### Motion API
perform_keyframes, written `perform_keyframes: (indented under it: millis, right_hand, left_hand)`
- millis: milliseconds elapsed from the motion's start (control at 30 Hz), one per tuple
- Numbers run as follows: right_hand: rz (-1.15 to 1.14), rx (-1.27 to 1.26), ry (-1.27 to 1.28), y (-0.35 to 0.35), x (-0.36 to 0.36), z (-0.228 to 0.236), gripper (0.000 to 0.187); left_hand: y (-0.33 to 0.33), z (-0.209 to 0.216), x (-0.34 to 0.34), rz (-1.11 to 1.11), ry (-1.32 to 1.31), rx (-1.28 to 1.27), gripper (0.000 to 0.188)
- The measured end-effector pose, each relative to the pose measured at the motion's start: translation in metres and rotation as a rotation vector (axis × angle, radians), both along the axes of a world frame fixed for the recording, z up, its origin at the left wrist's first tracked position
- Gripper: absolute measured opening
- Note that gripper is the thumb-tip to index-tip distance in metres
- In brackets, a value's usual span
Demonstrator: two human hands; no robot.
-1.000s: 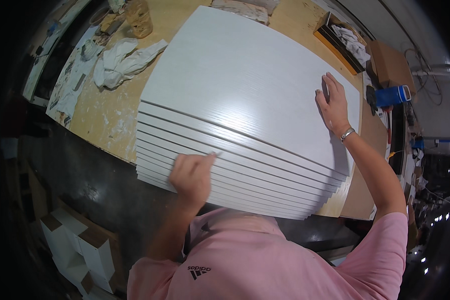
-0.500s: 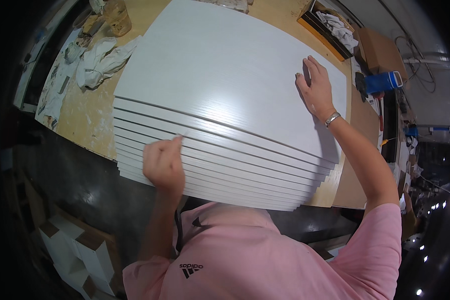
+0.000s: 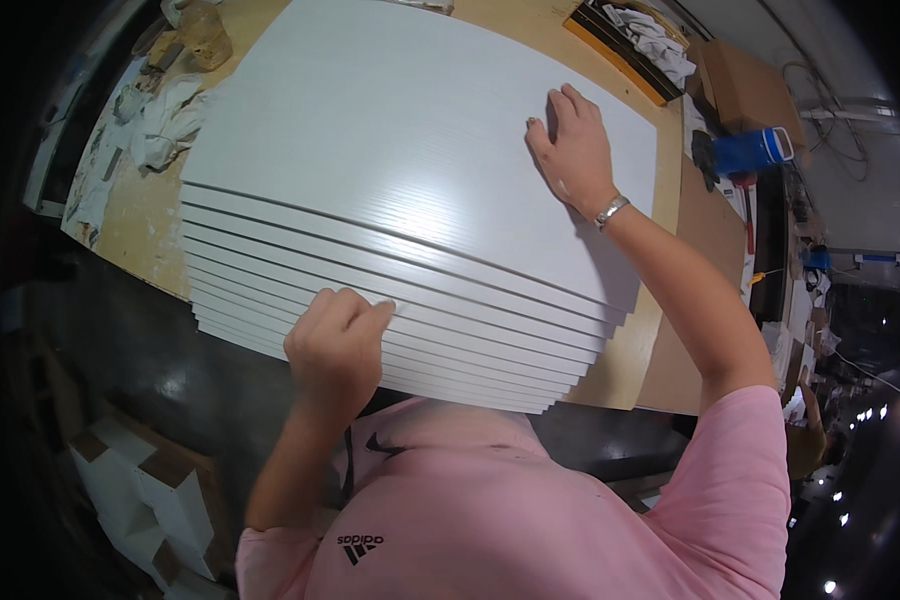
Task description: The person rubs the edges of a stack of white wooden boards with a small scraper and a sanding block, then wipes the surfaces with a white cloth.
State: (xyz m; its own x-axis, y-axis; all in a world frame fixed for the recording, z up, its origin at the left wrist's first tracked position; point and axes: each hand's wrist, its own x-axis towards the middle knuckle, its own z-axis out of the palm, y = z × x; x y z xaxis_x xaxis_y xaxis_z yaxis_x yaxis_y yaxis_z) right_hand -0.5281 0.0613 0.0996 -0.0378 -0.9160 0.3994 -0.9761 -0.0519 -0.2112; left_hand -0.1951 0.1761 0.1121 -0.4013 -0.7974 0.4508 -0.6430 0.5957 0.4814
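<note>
One pink shirt [image 3: 530, 520] comes nearest, just before the near edge of the stack of white panels [image 3: 370, 130], which lies on the yellowish worktop [image 3: 150, 235]. Over the stepped near edges of the stack is the left hand [image 3: 335, 338], its fingers curled into a loose fist with the thumb side toward the panels; its grip is mostly closed, but I cannot tell whether anything is pinched in it or whether it touches the edges. Each lower panel juts a little closer to the person than the one above, so the edges make a flight of narrow steps. Farther up, on the right part of the stack's broad top face, the right hand [image 3: 575, 155] lies palm down with its grip open, fingers slightly bent and holding nothing, a metal band [image 3: 612, 211] around the wrist. Right of the stack is a flat brown board [image 3: 705, 300]; left of it, a crumpled white cloth [image 3: 165, 130]. Beyond the stack's right side are a blue container [image 3: 745, 152], a cardboard box [image 3: 755, 90] and a black-and-orange tray [image 3: 615, 63] of white rags [image 3: 660, 45]. Past its far left side stands a stained cup [image 3: 205, 38].
</note>
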Motion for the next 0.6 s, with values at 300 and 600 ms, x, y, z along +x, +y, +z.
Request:
perform_keyframes:
  millis: [300,600]
  right_hand:
    - [0.017,0.0,0.042,0.006,-0.008,-0.004,0.046]
    - [0.055,-0.154,0.156,0.001,-0.005,-0.015,0.036]
  left_hand:
    - [0.045,0.201,-0.06,-0.274,-0.396,0.111,0.015]
    - [0.072,0.221,-0.094,-0.345,-0.474,0.129,0.015]
